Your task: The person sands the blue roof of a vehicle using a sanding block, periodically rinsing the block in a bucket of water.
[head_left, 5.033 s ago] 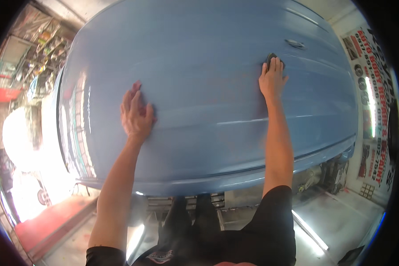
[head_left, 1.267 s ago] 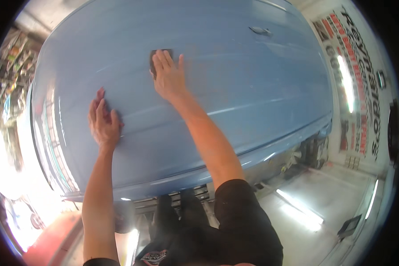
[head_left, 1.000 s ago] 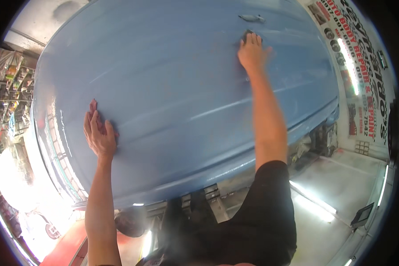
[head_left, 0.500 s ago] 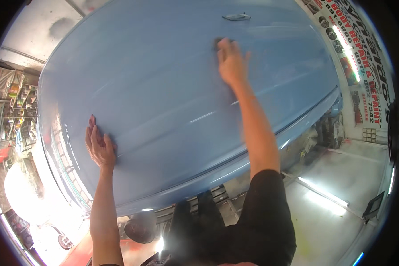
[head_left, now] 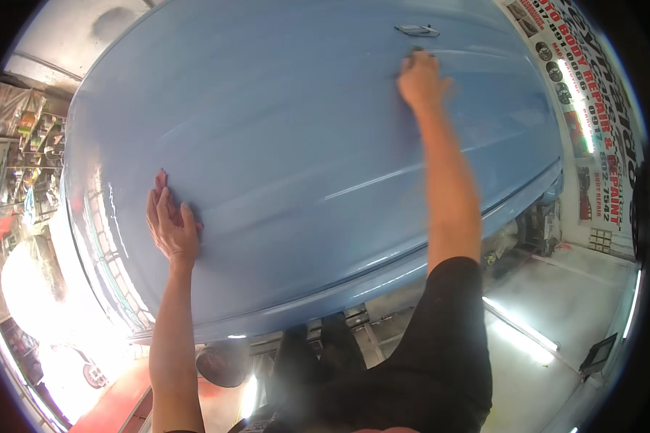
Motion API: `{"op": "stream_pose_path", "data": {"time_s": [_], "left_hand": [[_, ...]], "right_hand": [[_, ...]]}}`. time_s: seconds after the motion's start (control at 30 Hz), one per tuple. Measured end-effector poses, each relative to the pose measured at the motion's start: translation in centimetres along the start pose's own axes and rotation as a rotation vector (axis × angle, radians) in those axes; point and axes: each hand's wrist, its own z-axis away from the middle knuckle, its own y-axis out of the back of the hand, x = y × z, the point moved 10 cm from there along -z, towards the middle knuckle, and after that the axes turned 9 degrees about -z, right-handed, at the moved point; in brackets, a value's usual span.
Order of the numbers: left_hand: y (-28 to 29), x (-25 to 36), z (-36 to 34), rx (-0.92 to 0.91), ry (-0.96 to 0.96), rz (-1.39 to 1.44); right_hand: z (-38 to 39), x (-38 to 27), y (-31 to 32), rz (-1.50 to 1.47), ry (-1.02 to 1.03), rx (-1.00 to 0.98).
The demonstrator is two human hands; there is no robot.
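Note:
A glossy light-blue vehicle panel (head_left: 296,130) fills most of the view, with a small handle-like fitting (head_left: 417,30) near its top right. My right hand (head_left: 422,79) is on the panel just below that fitting, slightly blurred, gripping a dark pad (head_left: 417,52) mostly hidden under the fingers. At the lower left, my left hand (head_left: 172,224) lies on the same panel with its fingers apart, a reddish reflection beside them.
A banner (head_left: 599,144) and tube lights (head_left: 520,325) are on the right. Cluttered shelves (head_left: 29,159) and bright glare stand at the left. Beyond the panel's lower edge show my legs, a dark round object (head_left: 220,368) and a red surface (head_left: 108,397).
My right hand has swept back and forth across the panel with the pad, most recently up and right. My left hand has stayed on the panel while the view shifted.

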Motion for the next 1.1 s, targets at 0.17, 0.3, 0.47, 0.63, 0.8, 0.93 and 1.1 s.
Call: {"op": "stream_pose_path", "data": {"time_s": [0.17, 0.3, 0.47, 0.63, 0.8, 0.93, 1.1], "left_hand": [[1.0, -2.0, -0.1, 0.033, 0.01, -0.061], [1.2, -3.5, -0.5, 0.029, 0.014, -0.028], [0.5, -0.4, -0.3, -0.016, 0.067, 0.015], [0.1, 0.3, -0.8, -0.021, 0.075, -0.005], [0.5, -1.4, -0.9, 0.027, 0.06, -0.045], [1.3, 0.3, -1.2, 0.102, -0.008, 0.101], [2.3, -1.0, -0.9, 0.227, 0.023, 0.122]], "right_hand": [[8.4, -23.5, -4.7, -0.381, 0.171, -0.078], [10.3, -28.9, -5.3, -0.486, 0.331, -0.187], [1.6, -7.5, 1.9, -0.016, -0.068, -0.095], [8.2, -22.8, -6.2, -0.528, 0.003, -0.051], [17.1, -42.8, -6.2, -0.643, 0.562, -0.23], [9.9, -25.1, -2.8, -0.418, 0.343, -0.031], [7.6, -22.5, -4.0, 0.042, 0.239, -0.059]]}}
